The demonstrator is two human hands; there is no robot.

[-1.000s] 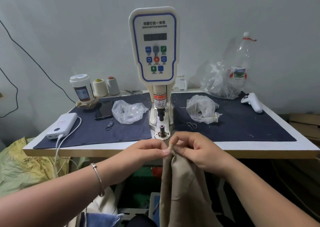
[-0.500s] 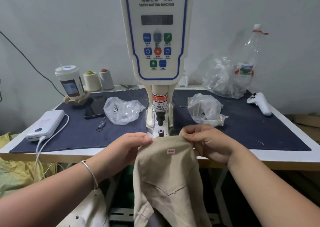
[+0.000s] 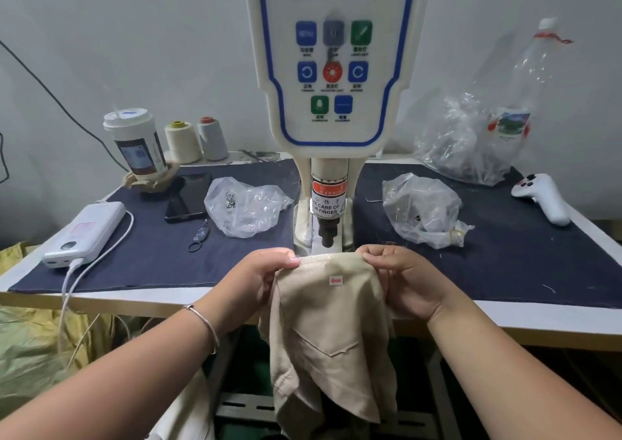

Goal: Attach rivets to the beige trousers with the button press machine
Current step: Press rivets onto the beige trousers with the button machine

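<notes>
While pinching the top edge of the beige trousers [image 3: 331, 332] at the near edge of the worktop [image 3: 505, 318], left hand [image 3: 259, 281] and right hand [image 3: 400, 280] both curled on the cloth, one at each end of the stretched edge. Folded fabric held just in front of the button press machine [image 3: 331, 86], directly below its dark punch [image 3: 328, 234], the rest hanging down off the worktop's near side. Small white sticker with a red arrow [image 3: 335, 281] on the cloth between the two hands. Silver bangle [image 3: 205, 325] on the left wrist. Left of the machine, on a dark blue mat [image 3: 151, 258]: a clear plastic bag [image 3: 245, 209] holding small metal pieces, a black phone [image 3: 186, 197], a white power bank [image 3: 85, 234] with a white cable trailing over the near edge, a lidded cup [image 3: 136, 143] and two thread cones [image 3: 197, 140] at the far edge. Right of the machine: a second clear bag [image 3: 424, 209], a white controller [image 3: 542, 197], and farther back a larger crumpled bag [image 3: 464, 143] beside an empty plastic bottle [image 3: 535, 69]. Yellow-green sacking [image 3: 30, 338] below at the left.
</notes>
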